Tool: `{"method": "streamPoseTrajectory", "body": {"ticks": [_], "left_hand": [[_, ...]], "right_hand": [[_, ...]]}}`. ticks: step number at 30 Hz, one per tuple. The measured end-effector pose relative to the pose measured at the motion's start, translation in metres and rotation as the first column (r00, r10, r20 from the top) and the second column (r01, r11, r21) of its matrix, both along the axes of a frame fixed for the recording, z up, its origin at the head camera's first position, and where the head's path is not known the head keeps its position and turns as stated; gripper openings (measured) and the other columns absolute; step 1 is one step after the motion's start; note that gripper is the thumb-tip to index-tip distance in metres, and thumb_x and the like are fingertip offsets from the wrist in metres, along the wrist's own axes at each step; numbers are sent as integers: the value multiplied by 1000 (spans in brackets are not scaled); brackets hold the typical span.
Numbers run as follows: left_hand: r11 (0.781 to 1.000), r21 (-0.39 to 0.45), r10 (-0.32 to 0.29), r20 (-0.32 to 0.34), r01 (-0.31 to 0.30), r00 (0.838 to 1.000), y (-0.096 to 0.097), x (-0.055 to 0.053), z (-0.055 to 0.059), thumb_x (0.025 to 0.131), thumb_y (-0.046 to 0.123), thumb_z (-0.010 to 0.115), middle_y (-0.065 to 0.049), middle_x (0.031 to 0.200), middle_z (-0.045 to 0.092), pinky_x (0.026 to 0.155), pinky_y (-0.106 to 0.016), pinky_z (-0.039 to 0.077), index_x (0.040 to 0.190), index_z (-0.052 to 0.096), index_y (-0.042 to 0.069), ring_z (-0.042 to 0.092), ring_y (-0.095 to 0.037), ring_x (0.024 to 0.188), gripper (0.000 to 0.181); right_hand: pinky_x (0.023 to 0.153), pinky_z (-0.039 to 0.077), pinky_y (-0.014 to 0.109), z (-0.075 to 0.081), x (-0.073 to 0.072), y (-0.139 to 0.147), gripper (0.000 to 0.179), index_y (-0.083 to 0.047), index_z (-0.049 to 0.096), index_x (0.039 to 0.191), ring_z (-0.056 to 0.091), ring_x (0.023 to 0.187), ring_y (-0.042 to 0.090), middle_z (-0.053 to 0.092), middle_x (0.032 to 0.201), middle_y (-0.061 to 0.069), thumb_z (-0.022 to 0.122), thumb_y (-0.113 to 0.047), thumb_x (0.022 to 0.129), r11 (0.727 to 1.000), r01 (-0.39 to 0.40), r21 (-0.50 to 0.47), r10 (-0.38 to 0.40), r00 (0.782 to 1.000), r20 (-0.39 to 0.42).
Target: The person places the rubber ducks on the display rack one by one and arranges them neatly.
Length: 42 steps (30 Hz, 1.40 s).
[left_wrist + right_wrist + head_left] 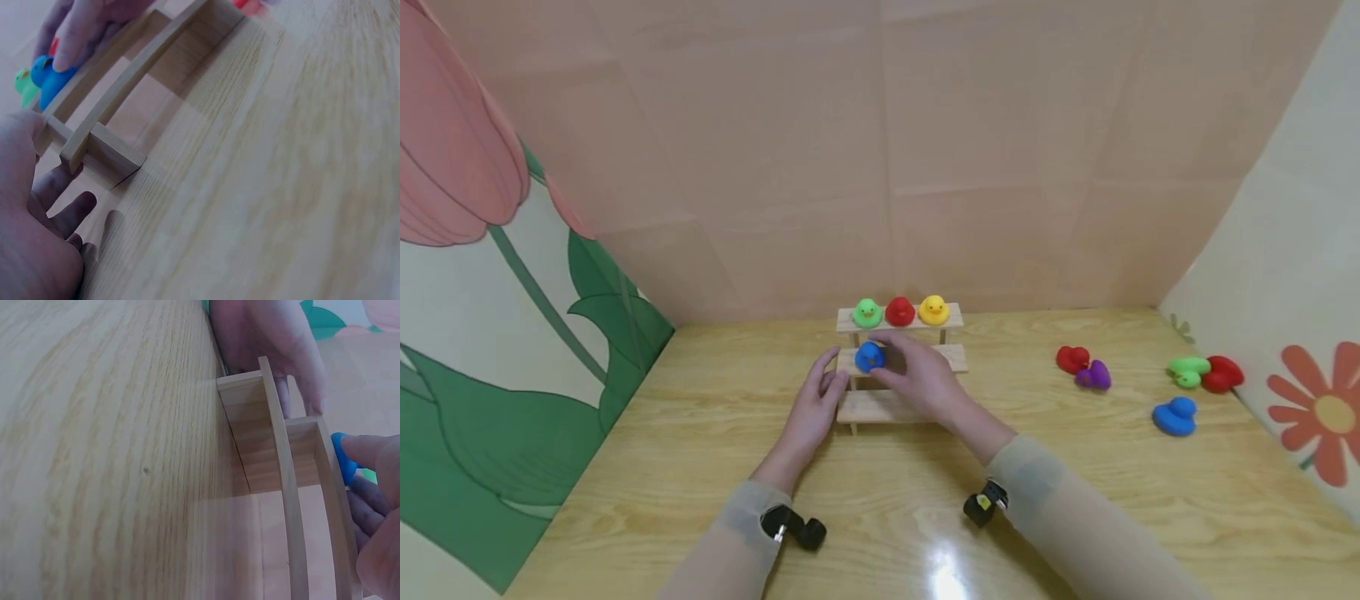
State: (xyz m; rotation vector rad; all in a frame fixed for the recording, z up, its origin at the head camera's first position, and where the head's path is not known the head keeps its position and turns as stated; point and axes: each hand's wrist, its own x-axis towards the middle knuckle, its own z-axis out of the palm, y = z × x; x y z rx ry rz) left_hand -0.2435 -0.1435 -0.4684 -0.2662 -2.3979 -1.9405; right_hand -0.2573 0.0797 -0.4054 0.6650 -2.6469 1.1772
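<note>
A small wooden three-tier rack (880, 406) stands on the table, its top step holding a green duck (867, 313), a red duck (900, 312) and a yellow duck (934, 310). On the left end of the middle step sits a blue rubber duck (869, 357), pinched by the thumb and fingers of my right hand (921, 375). My left hand (815, 404) is at the rack's left end, thumb by the middle step and fingers loosely extended. The left wrist view shows the blue duck (55, 81) beside the right fingers; the right wrist view hides most of it.
Right of the rack lie a red duck (1072, 359) and a purple duck (1093, 376). Farther right are a green duck (1187, 371), another red duck (1222, 374) and another blue duck (1176, 417). A pink backdrop (1000, 167) rises behind the table.
</note>
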Motion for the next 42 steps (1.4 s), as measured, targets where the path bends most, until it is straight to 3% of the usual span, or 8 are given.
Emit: {"method": "streamPoseTrajectory", "body": {"ticks": [7,17,23,34,37,42], "left_hand": [[1000,-6,4,-9,-4,1000,0,-1,-1,116,49,56,-19,151,65,125,-59,38,171,41,30,56,-34,146,59],[1000,-21,-2,-5,1,1000,0,-1,0,116,51,55,-19,154,62,125,-60,38,172,39,30,54,-36,148,62],[1000,-25,4,-16,-4,1000,0,-2,-3,116,50,56,-19,151,64,125,-58,38,172,40,27,55,-34,147,62],[999,-29,18,-16,-19,1000,-1,-2,-4,116,51,56,-19,152,64,124,-58,38,171,40,28,55,-34,148,62],[999,-40,17,-16,-17,1000,-1,-1,-4,115,53,55,-18,153,63,124,-59,39,171,40,30,55,-34,148,63],[999,-43,20,3,-19,1000,-1,-1,-3,114,56,55,-15,152,64,124,-57,40,170,40,37,56,-31,146,61]], "right_hand": [[124,41,55,3,6,6,54,-21,66,152,59,145,28,69,149,3,85,-20,102,996,-26,-82,27,1000,13],[116,50,53,5,14,24,51,-25,66,148,64,139,27,69,148,2,85,-29,101,979,18,-203,11,990,142],[116,50,54,8,19,41,54,-21,64,151,65,138,26,70,146,0,85,-28,101,975,31,-222,2,989,148],[115,50,58,14,25,81,51,-17,64,147,66,133,30,71,141,11,85,-29,102,964,35,-263,-6,994,108],[113,53,51,14,26,95,50,-16,65,147,67,131,28,72,139,8,84,-30,103,965,40,-260,-22,997,73],[106,53,24,14,25,116,50,-10,65,148,69,128,30,74,136,9,83,-24,103,963,57,-263,-57,998,9]]}}
